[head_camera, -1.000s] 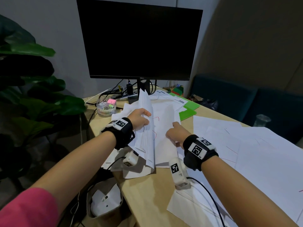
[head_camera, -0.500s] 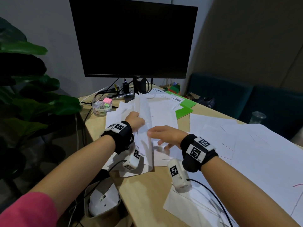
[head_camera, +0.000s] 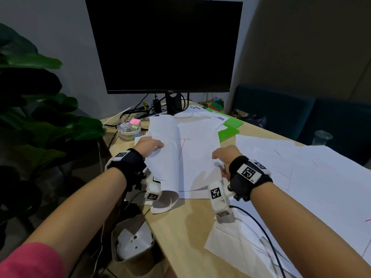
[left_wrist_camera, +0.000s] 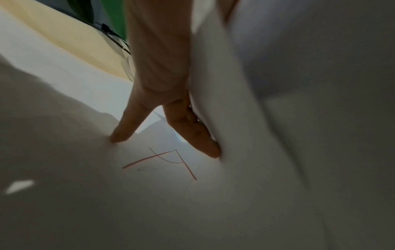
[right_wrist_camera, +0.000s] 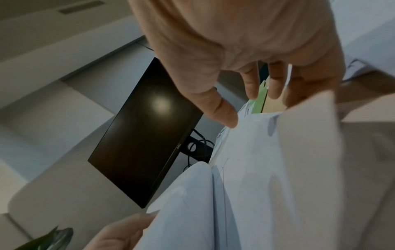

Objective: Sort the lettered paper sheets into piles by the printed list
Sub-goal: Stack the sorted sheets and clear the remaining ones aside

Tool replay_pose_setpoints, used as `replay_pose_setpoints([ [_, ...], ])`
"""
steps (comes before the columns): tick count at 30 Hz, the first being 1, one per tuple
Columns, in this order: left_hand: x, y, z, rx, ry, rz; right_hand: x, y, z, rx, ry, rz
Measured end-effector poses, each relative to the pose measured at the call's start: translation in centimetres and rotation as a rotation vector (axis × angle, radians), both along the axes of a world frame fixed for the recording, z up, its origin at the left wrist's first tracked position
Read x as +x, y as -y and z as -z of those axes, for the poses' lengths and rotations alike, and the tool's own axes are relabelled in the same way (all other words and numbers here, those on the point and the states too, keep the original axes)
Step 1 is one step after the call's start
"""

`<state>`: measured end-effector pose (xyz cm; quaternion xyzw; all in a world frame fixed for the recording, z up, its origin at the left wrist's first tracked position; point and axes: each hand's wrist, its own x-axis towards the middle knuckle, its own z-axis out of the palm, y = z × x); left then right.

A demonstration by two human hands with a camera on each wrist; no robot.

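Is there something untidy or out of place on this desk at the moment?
Yes. The sheets held back by the left hand curl over the desk edge, and white papers on the right lie spread and overlapping, not in neat piles.

Monitor (head_camera: 163, 45) at desk (head_camera: 186, 233) rear. Jar (head_camera: 128, 128) front-left of its stand, folders (head_camera: 228, 128) front-right. Lettered sheet (head_camera: 197, 157) centre, between both hands. Loose sheets (head_camera: 313, 177) spread right. Plant (head_camera: 34, 117) left of desk.
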<state>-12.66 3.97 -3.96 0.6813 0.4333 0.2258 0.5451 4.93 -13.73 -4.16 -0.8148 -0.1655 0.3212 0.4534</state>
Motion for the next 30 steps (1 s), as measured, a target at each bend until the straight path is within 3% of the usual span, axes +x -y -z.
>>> replay_pose_setpoints([
  [4, 0.7, 1.7, -0.1, 0.063, -0.034, 0.005, -0.5, -0.3, 0.0, 0.086, 0.104, 0.009],
  [10, 1.7, 3.7, -0.1, 0.191, -0.080, 0.098, -1.6, -0.3, -0.5, 0.086, 0.442, -0.112],
  [16, 3.1, 4.4, 0.0, 0.039, -0.100, 0.149, -4.1, -0.4, -0.6, 0.189, 0.638, -0.406],
  [20, 3.9, 5.3, -0.4, -0.020, -0.130, 0.160, -4.8, -0.3, -0.6, 0.181, 0.614, -0.542],
  [24, 4.0, 5.2, -0.1, 0.093, -0.217, 0.187, -4.3, 0.4, -0.4, 0.153, 0.581, -0.593],
  [28, 3.7, 5.3, -0.6, 0.142, -0.276, 0.222, -2.7, 1.9, -0.6, 0.075, 0.531, -0.521],
  [30, 3.9, 5.4, -0.6, 0.141, -0.304, 0.252, -1.1, 2.7, -0.5, -0.063, 0.599, -0.460],
])
